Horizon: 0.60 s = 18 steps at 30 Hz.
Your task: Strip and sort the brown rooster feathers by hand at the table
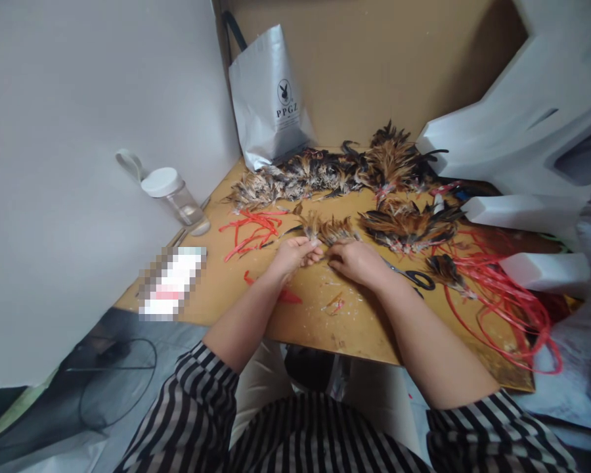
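A bag (268,98) and a feather heap (315,176) are seen at upper centre, scissors (408,273) and red strips (503,295) at right. At centre, a feather tuft (312,225), tips and long axis directed up-frame, is pinched by the left hand (297,258); what is held by the right hand (358,261) cannot be told.

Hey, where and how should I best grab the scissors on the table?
Probably by the black handle loops, coming from the right. The scissors lie with those loops facing outward, away from the right hand, while the blades point back toward it, their tips hidden from view.
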{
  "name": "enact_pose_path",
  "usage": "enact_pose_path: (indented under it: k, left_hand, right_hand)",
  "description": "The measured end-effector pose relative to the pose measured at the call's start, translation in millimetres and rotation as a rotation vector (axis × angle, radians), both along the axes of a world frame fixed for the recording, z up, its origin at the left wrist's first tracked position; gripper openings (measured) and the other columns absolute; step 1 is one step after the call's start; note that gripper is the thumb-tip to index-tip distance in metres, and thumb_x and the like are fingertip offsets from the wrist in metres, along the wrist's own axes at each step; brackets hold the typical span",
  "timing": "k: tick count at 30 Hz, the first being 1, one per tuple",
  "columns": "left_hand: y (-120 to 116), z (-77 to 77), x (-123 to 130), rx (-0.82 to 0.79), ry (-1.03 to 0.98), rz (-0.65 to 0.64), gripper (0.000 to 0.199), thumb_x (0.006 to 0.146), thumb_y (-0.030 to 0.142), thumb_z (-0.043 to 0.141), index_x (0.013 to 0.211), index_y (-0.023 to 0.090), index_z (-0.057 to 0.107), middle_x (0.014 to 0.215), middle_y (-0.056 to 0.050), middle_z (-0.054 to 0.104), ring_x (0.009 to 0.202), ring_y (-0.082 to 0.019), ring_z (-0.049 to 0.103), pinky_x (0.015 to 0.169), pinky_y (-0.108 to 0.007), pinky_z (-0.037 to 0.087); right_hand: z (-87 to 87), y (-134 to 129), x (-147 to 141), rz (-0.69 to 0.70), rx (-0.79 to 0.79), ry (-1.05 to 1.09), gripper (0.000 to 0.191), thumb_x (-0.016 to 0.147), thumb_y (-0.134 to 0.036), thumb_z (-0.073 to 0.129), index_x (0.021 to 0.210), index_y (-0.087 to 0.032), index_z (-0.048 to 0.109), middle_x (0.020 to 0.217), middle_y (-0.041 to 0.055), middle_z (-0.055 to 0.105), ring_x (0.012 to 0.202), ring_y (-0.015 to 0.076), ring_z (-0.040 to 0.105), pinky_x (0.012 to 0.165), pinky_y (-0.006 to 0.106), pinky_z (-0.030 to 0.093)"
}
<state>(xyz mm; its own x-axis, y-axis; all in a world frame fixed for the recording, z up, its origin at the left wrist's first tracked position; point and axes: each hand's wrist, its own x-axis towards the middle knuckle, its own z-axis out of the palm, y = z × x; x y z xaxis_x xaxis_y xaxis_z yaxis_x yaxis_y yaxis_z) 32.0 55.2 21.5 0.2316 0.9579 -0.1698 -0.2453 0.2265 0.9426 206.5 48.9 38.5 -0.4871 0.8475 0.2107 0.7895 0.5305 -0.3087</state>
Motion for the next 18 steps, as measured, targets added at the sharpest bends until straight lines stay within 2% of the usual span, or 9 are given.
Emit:
enact_pose_path:
  k: [4,8,11,15,18]
  left_hand:
    - [1,-0.8,-1,-0.001,-0.02,0.02,0.02,0.067,0.028,0.068,0.072,0.009,0.061,0.062,-0.003,0.062,0.046,-0.004,0.051,0.041,-0.013,0.035]
    - [2,-2.7,-2,-0.003,-0.044,0.035,0.022,0.066,0.028,0.069,0.073,0.009,0.061,0.062,-0.002,0.062,0.046,-0.003,0.051,0.042,-0.014,0.035]
    - [4,-2.0,-3,-0.004,-0.07,0.083,0.022,0.065,0.028,0.069,0.074,0.01,0.061,0.062,-0.001,0.062,0.046,-0.003,0.05,0.042,-0.014,0.035]
    - [4,-0.8,-3,-0.028,-0.102,0.126,0.02,0.067,0.025,0.068,0.076,0.01,0.061,0.062,-0.001,0.062,0.047,-0.002,0.051,0.042,-0.013,0.036]
    - [3,-2.2,-2,-0.058,-0.092,0.072,0.018,0.068,0.024,0.068,0.077,0.009,0.062,0.066,-0.003,0.064,0.048,-0.003,0.054,0.043,-0.012,0.037]
  right_hand:
    - [0.1,-6,-10,-0.068,0.023,-0.223,0.018,0.077,-0.02,0.05,0.076,-0.017,0.068,0.08,0.0122,0.066,0.072,0.0207,0.058,0.062,0.029,0.036]
    - [-7.7,-3,-12,-0.173,-0.019,-0.154,0.017,0.073,-0.019,0.051,0.067,-0.018,0.066,0.07,0.0106,0.065,0.064,0.0195,0.057,0.057,0.029,0.034]
    - [-12.3,4,-6,-0.213,-0.162,0.107,0.011,0.067,-0.021,0.055,0.06,-0.019,0.063,0.06,0.0047,0.062,0.056,0.0152,0.052,0.053,0.026,0.033]
    - [-11.2,12,2,-0.299,-0.463,0.715,0.011,0.061,-0.027,0.062,0.06,-0.016,0.06,0.049,-0.0016,0.052,0.043,0.008,0.039,0.044,0.023,0.028]
    - [-7.4,13,0,-0.324,-0.669,1.128,0.023,0.054,-0.032,0.069,0.066,-0.015,0.06,0.048,-0.0036,0.049,0.039,0.0047,0.031,0.039,0.021,0.021]
